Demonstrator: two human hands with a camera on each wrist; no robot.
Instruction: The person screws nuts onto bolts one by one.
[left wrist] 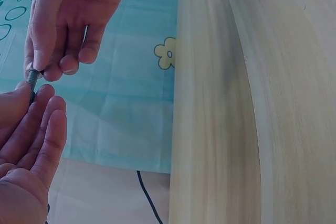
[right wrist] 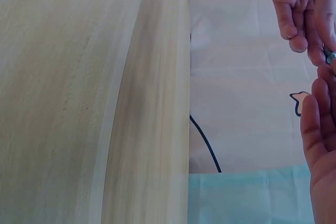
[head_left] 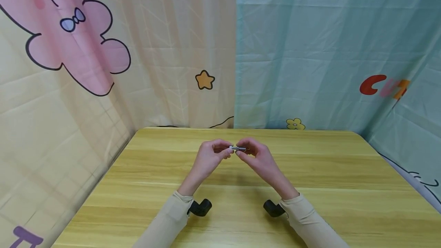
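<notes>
A small grey metal bolt [head_left: 237, 148] with a threaded shank is held level above the table, between the two hands. My left hand [head_left: 211, 154] pinches one end of it between thumb and fingertips. The other end is pinched by my right hand [head_left: 256, 155]. In the left wrist view the thread of the bolt [left wrist: 32, 81] shows between the fingertips, with a wider ring-like part by the right thumb; whether that is a nut I cannot tell. Only a bit of the bolt [right wrist: 329, 56] shows at the edge of the right wrist view.
A wood-grain table [head_left: 241, 217] lies under both hands. Printed curtains, beige [head_left: 165, 68] on the left and teal [head_left: 293, 56] on the right, hang behind and beside it. Black wrist-worn devices stick out by the left sleeve [head_left: 169, 217] and the right sleeve [head_left: 306, 217].
</notes>
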